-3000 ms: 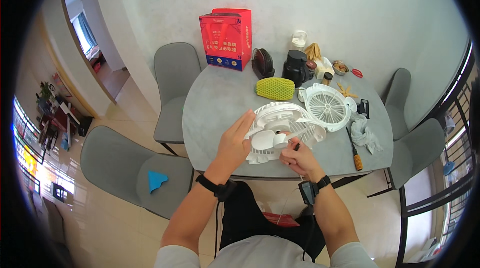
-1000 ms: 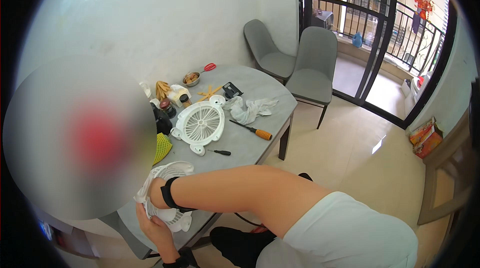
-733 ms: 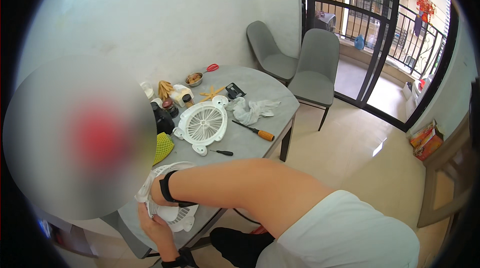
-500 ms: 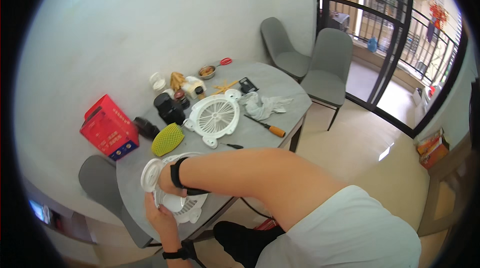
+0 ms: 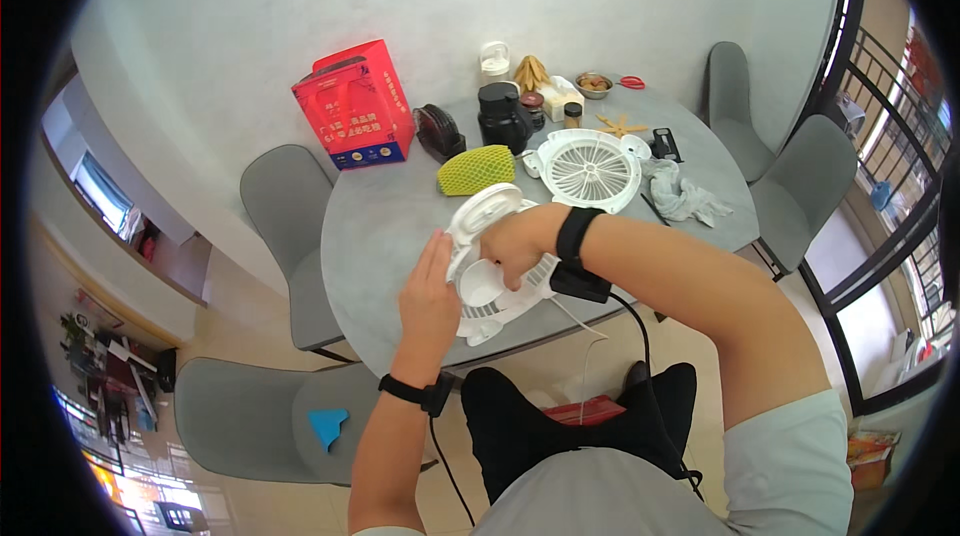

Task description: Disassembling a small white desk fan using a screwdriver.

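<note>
At the table's near edge, a white plastic housing with slatted sides and a smooth round middle lies under my hands. A white oval ring-shaped part rises at its far left. My left hand grips the housing's left side, fingers straight and close together, the thumb hidden. Reaching in from the right, my right hand is bent down over the housing with curled fingers; what they hold, if anything, is hidden. Just beyond, a white round grille with radial spokes lies flat.
Behind are a yellow-green foam-net-wrapped item, a black jug, a red bag, a crumpled plastic bag and a bowl. Grey chairs surround the grey table. Black cables hang from my wristbands.
My view has swung left and is more level, so the table sits further right. Both hands remain at the white housing, the right one still bent over it.
</note>
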`<state>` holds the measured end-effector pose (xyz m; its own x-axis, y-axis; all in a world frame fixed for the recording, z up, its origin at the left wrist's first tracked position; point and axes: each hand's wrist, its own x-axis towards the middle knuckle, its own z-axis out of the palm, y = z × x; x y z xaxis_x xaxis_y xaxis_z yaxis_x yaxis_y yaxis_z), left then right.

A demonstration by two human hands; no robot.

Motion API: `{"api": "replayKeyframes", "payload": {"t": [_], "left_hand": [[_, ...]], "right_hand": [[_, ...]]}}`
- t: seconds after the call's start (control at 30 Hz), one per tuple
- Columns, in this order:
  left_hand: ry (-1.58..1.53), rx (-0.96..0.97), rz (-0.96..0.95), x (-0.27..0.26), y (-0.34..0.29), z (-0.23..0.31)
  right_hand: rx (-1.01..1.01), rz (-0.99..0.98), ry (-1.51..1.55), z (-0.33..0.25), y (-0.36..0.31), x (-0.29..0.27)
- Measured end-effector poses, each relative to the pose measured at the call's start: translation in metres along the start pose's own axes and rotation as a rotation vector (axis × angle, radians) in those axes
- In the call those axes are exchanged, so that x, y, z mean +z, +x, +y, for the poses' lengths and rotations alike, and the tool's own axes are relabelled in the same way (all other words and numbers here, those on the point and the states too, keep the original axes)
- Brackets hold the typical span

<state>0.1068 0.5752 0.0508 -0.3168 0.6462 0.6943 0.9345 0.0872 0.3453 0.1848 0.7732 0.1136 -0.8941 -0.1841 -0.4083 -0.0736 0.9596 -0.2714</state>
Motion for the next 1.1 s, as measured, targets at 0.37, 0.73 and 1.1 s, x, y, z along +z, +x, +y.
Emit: {"api": "replayKeyframes", "payload": {"t": [0.37,0.73,1.1], "left_hand": [[0.043,0.027,-0.03,0.005,0.006,0.004],[0.052,0.092,-0.001,0.012,0.008,0.002],[0.007,-0.02,0.048,0.007,0.008,-0.016]], "right_hand": [[0.035,0.054,0.158,0.009,-0.024,0.007],[0.156,0.114,-0.066,-0.013,-0.031,0.02],[0.067,-0.01,0.23,-0.011,-0.102,0.008]]}}
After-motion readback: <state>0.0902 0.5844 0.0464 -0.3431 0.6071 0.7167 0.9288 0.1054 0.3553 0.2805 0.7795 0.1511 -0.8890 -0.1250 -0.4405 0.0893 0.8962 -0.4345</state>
